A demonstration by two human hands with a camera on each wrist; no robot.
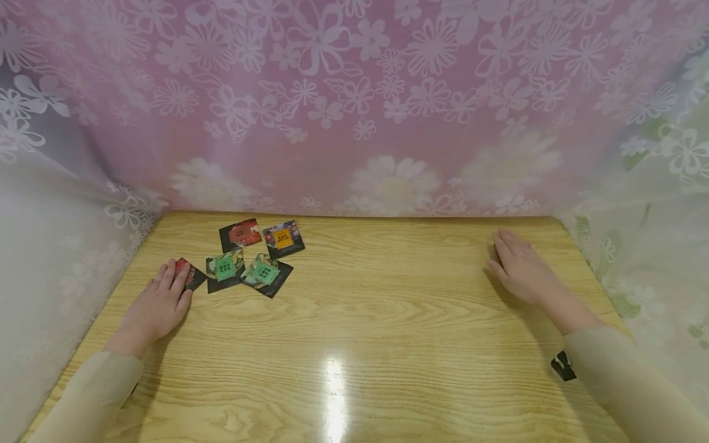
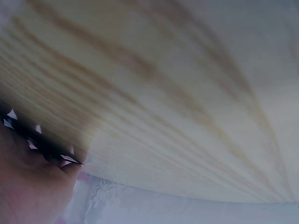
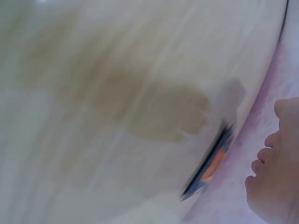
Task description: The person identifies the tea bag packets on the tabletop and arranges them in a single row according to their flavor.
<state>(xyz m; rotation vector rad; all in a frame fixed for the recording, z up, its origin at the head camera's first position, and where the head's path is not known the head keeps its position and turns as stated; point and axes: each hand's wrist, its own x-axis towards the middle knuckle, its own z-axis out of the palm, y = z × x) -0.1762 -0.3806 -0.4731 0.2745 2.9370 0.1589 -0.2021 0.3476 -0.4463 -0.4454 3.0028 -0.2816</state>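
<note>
Toward the left side of the table, my left hand (image 1: 157, 304) lies with its fingers over a red-and-black sachet (image 1: 194, 278), part of which they cover. In the left wrist view the dark edge of this sachet (image 2: 39, 142) shows against the hand. Beside it sit two sachets with green labels, one upright (image 1: 225, 271) and one turned askew (image 1: 267, 275). Behind them are a red-labelled sachet (image 1: 240, 234) and an orange-labelled one (image 1: 284, 239). Far to the right, my right hand (image 1: 523, 271) is over the table with fingers together, apart from these sachets.
The wood-grain table (image 1: 388, 320) reaches back to a pink flowered curtain (image 1: 365, 111). Pale flowered sheets hang along the left (image 1: 50, 246) and right (image 1: 653, 246) sides. A dark piece (image 1: 564, 366) shows by the right sleeve.
</note>
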